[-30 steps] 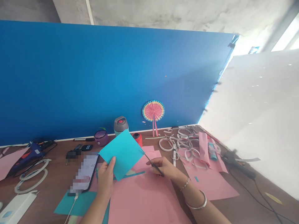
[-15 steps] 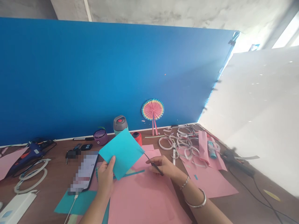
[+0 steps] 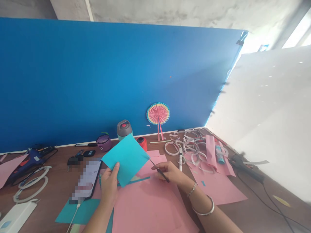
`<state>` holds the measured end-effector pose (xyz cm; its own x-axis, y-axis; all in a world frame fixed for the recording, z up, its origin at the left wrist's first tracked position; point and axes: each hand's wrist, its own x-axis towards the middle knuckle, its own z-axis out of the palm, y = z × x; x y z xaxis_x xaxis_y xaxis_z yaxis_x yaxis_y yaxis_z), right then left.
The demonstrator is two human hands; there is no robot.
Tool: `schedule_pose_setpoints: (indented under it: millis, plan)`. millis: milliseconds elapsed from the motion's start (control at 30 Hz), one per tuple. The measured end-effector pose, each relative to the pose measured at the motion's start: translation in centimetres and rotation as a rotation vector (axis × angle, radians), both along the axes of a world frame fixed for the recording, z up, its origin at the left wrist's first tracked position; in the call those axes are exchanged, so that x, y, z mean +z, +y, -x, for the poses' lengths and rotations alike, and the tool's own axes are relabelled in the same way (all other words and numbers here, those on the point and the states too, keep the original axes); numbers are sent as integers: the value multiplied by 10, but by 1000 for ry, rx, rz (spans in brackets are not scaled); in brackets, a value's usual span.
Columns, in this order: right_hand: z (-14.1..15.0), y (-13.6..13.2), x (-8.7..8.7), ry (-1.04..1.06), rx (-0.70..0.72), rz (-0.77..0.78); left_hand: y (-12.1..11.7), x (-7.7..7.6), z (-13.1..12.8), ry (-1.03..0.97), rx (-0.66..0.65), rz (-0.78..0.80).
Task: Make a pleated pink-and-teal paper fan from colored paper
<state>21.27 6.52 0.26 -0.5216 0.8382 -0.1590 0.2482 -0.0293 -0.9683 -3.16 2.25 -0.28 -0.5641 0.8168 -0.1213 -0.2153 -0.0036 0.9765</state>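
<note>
Head: brown table (image 3: 59, 181), blue partition (image 3: 102, 74)

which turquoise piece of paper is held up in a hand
The raised sheet in the left hand, one corner pointing up; the other turquoise sheet, by the phone and crossed by the white cable, lies unheld.

Left hand (image 3: 109, 182) grips turquoise sheet (image 3: 128, 158) by lower-left edge. Right hand (image 3: 173, 174) holds slim dark tool (image 3: 163, 174), tip at sheet's right corner. Pink paper (image 3: 150, 207) below; pleated fan (image 3: 158, 113) upright before blue panel (image 3: 77, 77).
</note>
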Motion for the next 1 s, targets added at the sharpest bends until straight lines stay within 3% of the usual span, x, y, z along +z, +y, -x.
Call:
schedule_pose_setpoints:
  millis: [100, 400, 633, 1000]
  plan:
    - [0, 0, 0, -3, -1, -2, 1, -5, 3, -39, -72, 26]
    - [2, -2, 5, 38, -20, 10, -1, 2, 0, -63, -75, 7]
    - [2, -3, 11, 0, -40, -14, 0, -4, 2, -67, -76, 7]
    - [1, -1, 4, -4, -34, -44, 1, -5, 2, -79, -97, -10]
